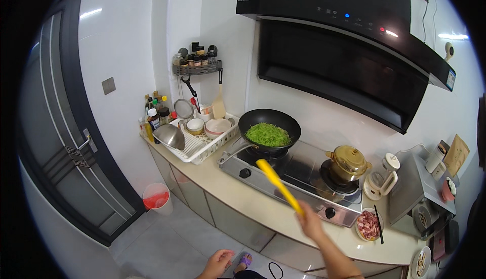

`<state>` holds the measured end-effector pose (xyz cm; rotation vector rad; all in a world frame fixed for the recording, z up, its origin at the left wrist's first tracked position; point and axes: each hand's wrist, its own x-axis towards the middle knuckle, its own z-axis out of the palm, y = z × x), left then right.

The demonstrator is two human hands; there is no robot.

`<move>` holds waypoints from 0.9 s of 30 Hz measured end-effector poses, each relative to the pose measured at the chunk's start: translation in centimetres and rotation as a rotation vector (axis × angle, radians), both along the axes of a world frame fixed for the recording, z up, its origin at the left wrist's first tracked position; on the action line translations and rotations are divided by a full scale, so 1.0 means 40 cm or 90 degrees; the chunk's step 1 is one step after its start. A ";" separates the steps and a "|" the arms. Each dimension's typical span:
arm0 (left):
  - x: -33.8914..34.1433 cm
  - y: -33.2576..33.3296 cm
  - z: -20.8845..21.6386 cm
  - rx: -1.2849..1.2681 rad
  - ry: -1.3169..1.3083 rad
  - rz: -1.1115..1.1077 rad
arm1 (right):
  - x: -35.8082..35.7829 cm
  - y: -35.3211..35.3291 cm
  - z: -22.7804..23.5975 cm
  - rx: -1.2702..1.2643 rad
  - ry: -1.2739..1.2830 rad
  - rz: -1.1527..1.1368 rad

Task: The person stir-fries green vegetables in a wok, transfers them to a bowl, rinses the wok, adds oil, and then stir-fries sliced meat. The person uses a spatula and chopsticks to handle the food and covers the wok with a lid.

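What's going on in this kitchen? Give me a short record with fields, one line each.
Place: kitchen counter with a two-burner stove
Right hand: grips a yellow spatula, blade pointing toward the wok
Left hand: low, open, holding nothing
Wok: black, on the left burner, holds shredded green vegetables
Right burner: amber glass pot, lid on
Nearby: bowl of raw meat, white dish rack

The right hand (310, 222) is raised forward on an outstretched forearm, fingers closed in a grip. The left hand (217, 264) hangs low at the lower edge, palm down, fingers loosely spread, holding nothing.
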<state>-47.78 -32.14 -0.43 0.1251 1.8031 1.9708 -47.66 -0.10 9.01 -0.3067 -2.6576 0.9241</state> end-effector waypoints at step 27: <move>-0.878 0.190 0.160 0.287 -0.183 -0.090 | -0.684 0.173 0.553 0.571 -0.370 0.091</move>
